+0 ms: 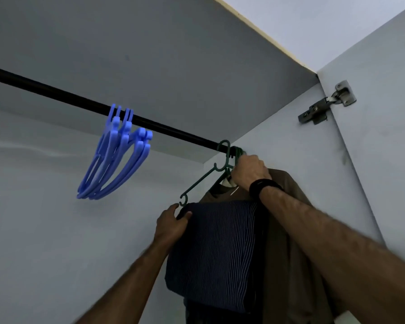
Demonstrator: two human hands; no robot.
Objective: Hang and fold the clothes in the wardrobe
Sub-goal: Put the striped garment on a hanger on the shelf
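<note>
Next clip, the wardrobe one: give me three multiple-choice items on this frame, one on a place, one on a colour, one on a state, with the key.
1. Where do the empty blue hangers hang?
A. on the black rail
B. on the door hinge
C. on the floor

2. What colour is the hanger carrying the striped garment?
A. white
B. dark green
C. red

3. What is the left hand doing?
A. hanging idle
B. pinching the garment's edge
C. pressing the wall

Key: 1 A, their hooks sit over the rail; 2 B, the green hanger shows above the cloth; 3 B, thumb and fingers close on the fabric.
</note>
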